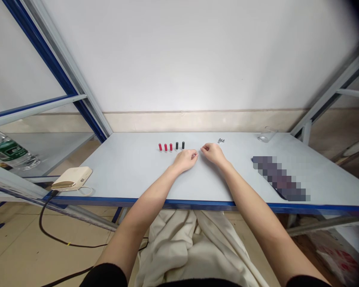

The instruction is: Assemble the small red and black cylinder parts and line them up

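My left hand [186, 160] rests low over the grey table, its thumb and fingers pinched on a small shiny piece [194, 154] whose kind is too small to tell. Close by on the right, my right hand [214, 153] is also closed in a pinch; whatever lies between its fingertips is hidden. The two hands are a short gap apart. Behind the left hand stand three red cylinders [165, 147] and two black cylinders [177, 146], upright in a row. Several small metal pieces [221, 140] lie together just beyond the right hand.
A clear glass [267, 136] is at the back right. A dark, blurred-out flat object [279, 178] lies at the right. On the left front corner sits a cream box [73, 177] with a cable. A water bottle [13, 151] lies on the neighbouring surface. Metal frames flank the table.
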The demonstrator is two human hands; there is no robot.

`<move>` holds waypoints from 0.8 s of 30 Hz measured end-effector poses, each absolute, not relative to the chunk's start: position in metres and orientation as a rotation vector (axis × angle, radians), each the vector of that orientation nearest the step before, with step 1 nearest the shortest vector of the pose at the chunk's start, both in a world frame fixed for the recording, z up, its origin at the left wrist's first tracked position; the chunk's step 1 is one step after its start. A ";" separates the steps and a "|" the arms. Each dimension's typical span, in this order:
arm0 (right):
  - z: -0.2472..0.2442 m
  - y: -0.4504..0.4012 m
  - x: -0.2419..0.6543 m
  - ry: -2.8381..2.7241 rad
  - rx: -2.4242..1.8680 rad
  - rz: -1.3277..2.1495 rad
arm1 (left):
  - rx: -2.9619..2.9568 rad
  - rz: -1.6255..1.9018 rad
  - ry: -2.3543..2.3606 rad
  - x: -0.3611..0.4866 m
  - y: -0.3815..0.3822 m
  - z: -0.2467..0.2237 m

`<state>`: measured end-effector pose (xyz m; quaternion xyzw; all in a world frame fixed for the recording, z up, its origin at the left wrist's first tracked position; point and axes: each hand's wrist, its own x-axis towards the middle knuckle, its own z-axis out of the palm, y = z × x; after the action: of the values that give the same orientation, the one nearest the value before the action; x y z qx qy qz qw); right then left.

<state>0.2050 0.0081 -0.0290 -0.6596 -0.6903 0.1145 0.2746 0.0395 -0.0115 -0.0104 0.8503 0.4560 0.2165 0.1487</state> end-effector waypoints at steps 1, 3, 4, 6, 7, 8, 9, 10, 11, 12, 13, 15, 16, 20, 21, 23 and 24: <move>-0.029 0.008 0.205 -1.856 -1.778 0.311 | 2.445 0.620 1.315 0.040 -0.012 -0.010; -0.028 0.008 0.205 -1.860 -1.779 0.317 | 2.447 0.607 1.324 0.040 -0.012 -0.010; -0.028 0.007 0.205 -1.861 -1.778 0.317 | 2.449 0.600 1.325 0.040 -0.012 -0.009; -0.027 0.007 0.205 -1.860 -1.777 0.316 | 2.451 0.593 1.322 0.040 -0.013 -0.009; -0.027 0.007 0.204 -1.859 -1.779 0.315 | 2.452 0.593 1.320 0.040 -0.013 -0.008; -0.027 0.007 0.204 -1.857 -1.781 0.314 | 2.452 0.594 1.320 0.040 -0.013 -0.008; -0.027 0.007 0.204 -1.856 -1.783 0.313 | 2.451 0.593 1.320 0.040 -0.014 -0.008; -0.027 0.007 0.204 -1.857 -1.784 0.313 | 2.448 0.590 1.321 0.040 -0.014 -0.008; -0.027 0.007 0.204 -1.858 -1.784 0.313 | 2.445 0.586 1.320 0.040 -0.014 -0.008; -0.026 0.006 0.204 -1.860 -1.784 0.312 | 2.442 0.582 1.319 0.040 -0.014 -0.008; -0.026 0.006 0.204 -1.860 -1.784 0.313 | 2.440 0.581 1.315 0.040 -0.014 -0.008; -0.027 0.007 0.204 -1.860 -1.785 0.320 | 2.438 0.584 1.304 0.040 -0.014 -0.008; -0.027 0.007 0.204 -1.860 -1.786 0.323 | 2.438 0.586 1.299 0.040 -0.014 -0.008; -0.028 0.007 0.204 -1.858 -1.785 0.320 | 2.442 0.578 1.295 0.040 -0.014 -0.007; -0.028 0.007 0.204 -1.858 -1.783 0.320 | 2.445 0.575 1.295 0.040 -0.014 -0.007; -0.028 0.007 0.204 -1.860 -1.780 0.322 | 2.451 0.573 1.298 0.040 -0.014 -0.007; -0.028 0.006 0.204 -1.861 -1.781 0.321 | 2.455 0.572 1.300 0.040 -0.014 -0.007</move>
<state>0.2040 0.0065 -0.0276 -0.6607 -0.6905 0.1192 0.2694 0.0400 -0.0142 -0.0069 0.8555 0.4530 0.1992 0.1524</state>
